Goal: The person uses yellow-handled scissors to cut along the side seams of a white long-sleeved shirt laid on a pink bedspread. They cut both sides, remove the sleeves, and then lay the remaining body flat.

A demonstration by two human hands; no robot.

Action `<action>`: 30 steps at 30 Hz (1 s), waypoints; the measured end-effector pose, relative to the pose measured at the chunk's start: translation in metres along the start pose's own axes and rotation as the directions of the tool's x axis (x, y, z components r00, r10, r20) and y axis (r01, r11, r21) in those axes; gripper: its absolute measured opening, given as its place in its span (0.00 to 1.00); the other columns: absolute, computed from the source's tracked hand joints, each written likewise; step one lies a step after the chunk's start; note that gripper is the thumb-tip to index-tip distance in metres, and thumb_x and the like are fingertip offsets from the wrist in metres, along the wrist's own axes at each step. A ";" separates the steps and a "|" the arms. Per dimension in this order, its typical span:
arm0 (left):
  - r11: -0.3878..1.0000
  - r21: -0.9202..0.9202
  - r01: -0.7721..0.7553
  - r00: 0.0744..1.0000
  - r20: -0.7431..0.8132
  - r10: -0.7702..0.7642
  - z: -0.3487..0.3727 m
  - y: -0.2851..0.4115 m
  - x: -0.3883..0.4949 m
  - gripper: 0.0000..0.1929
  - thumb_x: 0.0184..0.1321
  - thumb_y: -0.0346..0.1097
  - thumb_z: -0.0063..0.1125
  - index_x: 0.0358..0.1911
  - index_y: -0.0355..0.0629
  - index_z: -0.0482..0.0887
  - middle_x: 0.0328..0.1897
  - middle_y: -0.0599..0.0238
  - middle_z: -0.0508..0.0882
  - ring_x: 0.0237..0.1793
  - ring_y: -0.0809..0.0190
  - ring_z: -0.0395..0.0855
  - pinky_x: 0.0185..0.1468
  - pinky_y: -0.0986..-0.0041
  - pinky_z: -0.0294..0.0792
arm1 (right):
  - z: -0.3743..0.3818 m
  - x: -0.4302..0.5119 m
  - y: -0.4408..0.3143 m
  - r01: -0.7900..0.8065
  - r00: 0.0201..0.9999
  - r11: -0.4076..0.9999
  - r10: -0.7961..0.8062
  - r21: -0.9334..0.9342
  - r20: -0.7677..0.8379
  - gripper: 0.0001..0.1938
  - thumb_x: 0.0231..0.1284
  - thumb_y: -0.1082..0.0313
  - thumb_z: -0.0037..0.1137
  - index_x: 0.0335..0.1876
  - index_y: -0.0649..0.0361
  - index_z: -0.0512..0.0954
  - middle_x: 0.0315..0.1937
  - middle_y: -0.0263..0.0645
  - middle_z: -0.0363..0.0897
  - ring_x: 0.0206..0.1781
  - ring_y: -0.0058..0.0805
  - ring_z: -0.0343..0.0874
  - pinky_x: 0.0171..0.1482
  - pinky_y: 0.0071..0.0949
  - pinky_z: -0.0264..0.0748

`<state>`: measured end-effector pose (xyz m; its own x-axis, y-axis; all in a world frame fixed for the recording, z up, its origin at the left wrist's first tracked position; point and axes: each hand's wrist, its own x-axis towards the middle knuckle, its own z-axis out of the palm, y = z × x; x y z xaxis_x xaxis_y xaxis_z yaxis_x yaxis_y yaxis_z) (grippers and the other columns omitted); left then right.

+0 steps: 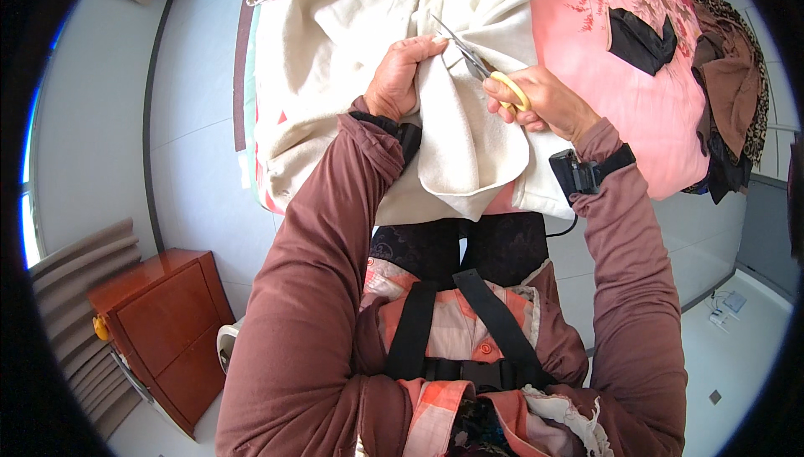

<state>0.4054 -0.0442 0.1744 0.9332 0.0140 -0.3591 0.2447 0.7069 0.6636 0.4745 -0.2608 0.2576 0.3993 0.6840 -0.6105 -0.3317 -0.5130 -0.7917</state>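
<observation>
A cream-coloured buttoned garment [339, 36] lies spread over the bed before me. My left hand [402, 74] pinches a fold of its cloth between thumb and fingers. In my right hand [543, 99] is a pair of scissors [512, 89] with yellow handles. Its metal blades are parted and point up and left, close to the pinched fold. Whether the blades touch the cloth, I cannot tell. Below the hands, a loose flap [471, 149] of the garment hangs in a curve near the bed's front edge.
Pink floral bedding [615, 118] fills the right side of the bed, with a black cloth [642, 41] on it. Brown and leopard-print clothes [732, 86] are heaped at the far right edge. A reddish wooden cabinet [166, 331] stands on the floor at lower left, near a grey curtain [88, 306].
</observation>
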 end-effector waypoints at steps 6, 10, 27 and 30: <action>1.000 0.000 0.010 1.000 0.011 -0.010 0.000 0.001 0.000 0.10 0.66 0.35 0.55 0.40 0.34 0.85 0.36 0.59 0.88 0.33 0.63 0.86 0.42 0.72 0.79 | 0.013 0.005 -0.002 -0.011 0.996 0.996 0.002 -0.091 -0.091 0.23 0.67 0.47 0.58 0.32 0.64 0.78 0.20 0.25 0.70 0.14 0.05 0.56 0.15 0.11 0.50; 0.998 -0.029 0.052 0.998 0.047 -0.051 -0.002 0.001 0.001 0.11 0.67 0.35 0.54 0.42 0.34 0.84 0.38 0.58 0.88 0.36 0.62 0.86 0.45 0.71 0.79 | 0.020 0.006 -0.001 -0.012 0.992 1.000 0.011 -0.013 -0.125 0.23 0.66 0.46 0.59 0.30 0.63 0.77 0.19 0.24 0.69 0.14 0.05 0.57 0.15 0.11 0.49; 1.000 0.009 0.016 0.987 0.159 -0.017 -0.003 0.000 -0.003 0.08 0.64 0.31 0.54 0.40 0.34 0.84 0.34 0.64 0.87 0.33 0.66 0.83 0.42 0.77 0.76 | 0.037 0.004 0.025 0.236 0.863 0.834 -0.415 -0.499 -0.287 0.22 0.60 0.51 0.66 0.25 0.67 0.79 0.16 0.37 0.74 0.20 0.23 0.68 0.26 0.31 0.65; 1.000 0.006 -0.006 0.987 0.163 0.005 -0.001 -0.001 -0.007 0.07 0.62 0.28 0.56 0.41 0.35 0.84 0.34 0.65 0.86 0.33 0.67 0.83 0.42 0.77 0.76 | 0.040 -0.002 0.017 0.217 0.880 0.833 -0.393 -0.509 -0.268 0.22 0.59 0.53 0.68 0.26 0.67 0.75 0.18 0.37 0.69 0.23 0.24 0.67 0.27 0.30 0.65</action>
<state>0.3982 -0.0444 0.1749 0.9648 -0.0979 -0.2441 0.2407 0.7023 0.6699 0.4335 -0.2502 0.2466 0.7106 0.6644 -0.2316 0.2457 -0.5428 -0.8032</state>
